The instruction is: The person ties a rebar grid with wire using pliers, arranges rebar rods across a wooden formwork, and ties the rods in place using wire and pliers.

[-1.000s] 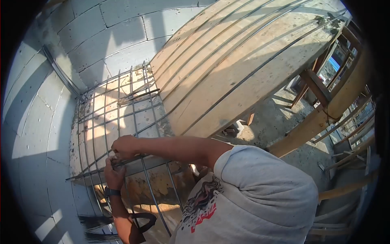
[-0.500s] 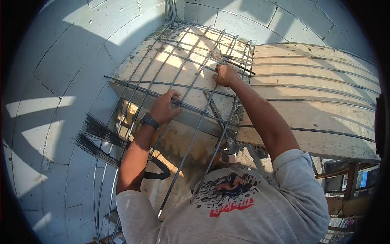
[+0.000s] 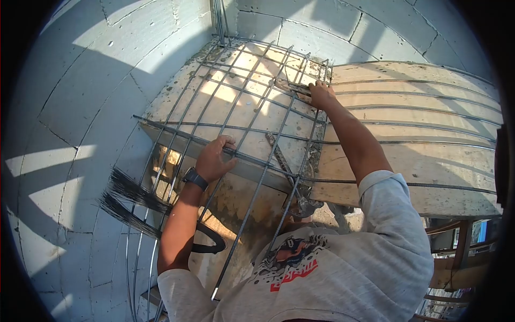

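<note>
My left hand [image 3: 213, 159], with a dark watch on its wrist, is at a crosswise steel rebar [image 3: 251, 159] on the near side of the mesh. Its fingers and thumb lie on either side of the bar in a loose grip. Farther off to the right, my right hand [image 3: 322, 96] is closed around the dark handles of a pair of pincers [image 3: 299, 89]. The pincers lie low over the mesh; their jaws are hard to make out. A thin wire [image 3: 286, 63] curves up beside them. My right fingers are partly hidden behind the hand.
A hammer [image 3: 280, 155] lies slanted under the bars. A bundle of black tie wire [image 3: 134, 189] hangs by my left forearm. Curved plywood [image 3: 386, 155] with long rebars extends right. Pale block walls [image 3: 70, 123] enclose the left and back. Bar ends [image 3: 215, 294] jut toward me.
My right hand has moved right and closed on the pincers' handles, which lay beyond it before. My left hand stays at the same bar. The view has shifted slightly.
</note>
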`<state>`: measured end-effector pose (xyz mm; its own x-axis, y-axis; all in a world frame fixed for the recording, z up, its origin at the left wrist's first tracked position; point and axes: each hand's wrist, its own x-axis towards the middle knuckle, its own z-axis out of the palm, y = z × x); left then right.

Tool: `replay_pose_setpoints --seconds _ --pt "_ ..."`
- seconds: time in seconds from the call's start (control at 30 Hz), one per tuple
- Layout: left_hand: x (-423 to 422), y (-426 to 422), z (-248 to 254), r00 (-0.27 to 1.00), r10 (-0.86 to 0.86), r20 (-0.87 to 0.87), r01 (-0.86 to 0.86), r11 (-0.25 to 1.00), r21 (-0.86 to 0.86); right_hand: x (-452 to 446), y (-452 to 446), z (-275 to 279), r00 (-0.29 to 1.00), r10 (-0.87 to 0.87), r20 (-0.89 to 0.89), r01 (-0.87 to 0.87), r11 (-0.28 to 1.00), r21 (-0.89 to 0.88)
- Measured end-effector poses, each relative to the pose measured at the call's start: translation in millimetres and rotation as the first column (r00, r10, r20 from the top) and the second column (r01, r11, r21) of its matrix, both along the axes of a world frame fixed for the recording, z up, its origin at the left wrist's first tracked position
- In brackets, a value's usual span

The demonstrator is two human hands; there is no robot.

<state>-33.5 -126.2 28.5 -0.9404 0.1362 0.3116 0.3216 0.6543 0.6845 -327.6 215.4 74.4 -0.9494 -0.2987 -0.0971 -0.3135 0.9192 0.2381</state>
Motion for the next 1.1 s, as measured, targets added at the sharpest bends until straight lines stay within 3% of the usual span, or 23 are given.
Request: replay_pose_setpoints --seconds 0.07,0.13,0.2,0.23,0.33,0.37,0.43,0.47,0.5,0.53,0.6,0.63,0.67,0.7,0.73,0.77,0.9,1.0,1.1 --pt "-0.4 -0.3 -2.3 1.000 0.002 0.000 -0.002 1.000 -0.005 0.8 0.6 0.4 0.994 0.071 -0.086 -0.069 0.997 0.027" --pt "-6.9 -1.2 -16.7 0.991 -0.010 -0.131 0.005 0.999 -0.040 2.8 -1.8 4.6 0.993 0.070 -0.091 -0.071 0.997 -0.007" --pt "-5.2 -2.7 -21.5 0.987 0.001 -0.160 -0.013 0.997 -0.076 -18.3 6.0 -3.8 0.971 0.182 -0.157 -0.168 0.981 0.097" --pt "-5.0 0.2 -17.6 0.992 0.015 -0.127 -0.027 0.995 -0.093 -4.4 -2.1 20.3 0.994 0.113 -0.011 -0.111 0.988 0.110" --pt "7.8 7.5 -8.0 0.990 0.129 -0.050 -0.138 0.959 -0.247 24.8 -9.5 54.4 0.988 0.150 0.027 -0.150 0.989 0.005" --pt "11.6 12.0 -3.9 0.986 0.164 -0.041 -0.168 0.934 -0.314 20.7 -7.1 56.3 0.972 0.184 0.147 -0.162 0.975 -0.151" --pt "19.1 24.2 1.6 0.934 0.333 -0.129 -0.356 0.841 -0.407 57.1 -16.8 83.0 0.817 0.195 0.543 0.087 0.889 -0.450" --pt "21.6 30.4 6.1 0.898 0.401 -0.179 -0.438 0.781 -0.445 94.1 -30.4 107.8 0.781 0.134 0.610 0.171 0.894 -0.415" --pt "24.5 34.8 13.5 0.876 0.465 -0.126 -0.465 0.746 -0.477 122.5 -33.9 123.1 0.737 0.227 0.637 0.143 0.868 -0.475" --pt "24.1 40.8 12.9 0.829 0.551 -0.098 -0.528 0.713 -0.461 140.7 -43.2 137.2 0.699 0.184 0.691 0.131 0.917 -0.376" --pt "26.8 50.9 10.2 0.706 0.707 -0.031 -0.646 0.626 -0.438 160.3 -50.4 140.6 0.571 0.321 0.756 0.024 0.913 -0.406" --pt "28.9 47.9 10.3 0.715 0.692 0.100 -0.609 0.686 -0.398 170.2 -61.8 144.5 0.631 0.243 0.737 -0.059 0.962 -0.267" --pt "29.2 42.2 11.6 0.716 0.660 0.227 -0.573 0.742 -0.348 179.8 -69.3 141.0 0.736 0.352 0.578 -0.312 0.934 -0.172" --pt "30.2 38.4 12.9 0.712 0.610 0.348 -0.538 0.792 -0.290 189.4 -73.2 134.4 0.775 0.484 0.406 -0.520 0.854 -0.023" --pt "29.6 37.1 9.3 0.715 0.610 0.342 -0.540 0.792 -0.285 200.7 -79.4 131.2 0.745 0.623 0.237 -0.664 0.729 0.168" --pt "27.2 36.4 1.5 0.720 0.608 0.336 -0.540 0.794 -0.280 219.3 -93.2 134.9 0.806 0.564 0.183 -0.593 0.768 0.242" --pt "31.9 34.1 3.5 0.731 0.586 0.350 -0.525 0.810 -0.260 229.9 -111.6 125.8 0.626 0.778 -0.054 -0.668 0.571 0.478" --pt "33.3 35.2 -3.9 0.770 0.595 0.230 -0.544 0.800 -0.252 235.9 -119.5 123.6 0.487 0.859 -0.160 -0.715 0.497 0.491" --pt "38.0 41.5 -2.5 0.761 0.635 0.132 -0.592 0.763 -0.258 240.9 -126.7 124.9 0.472 0.870 -0.143 -0.720 0.474 0.506"
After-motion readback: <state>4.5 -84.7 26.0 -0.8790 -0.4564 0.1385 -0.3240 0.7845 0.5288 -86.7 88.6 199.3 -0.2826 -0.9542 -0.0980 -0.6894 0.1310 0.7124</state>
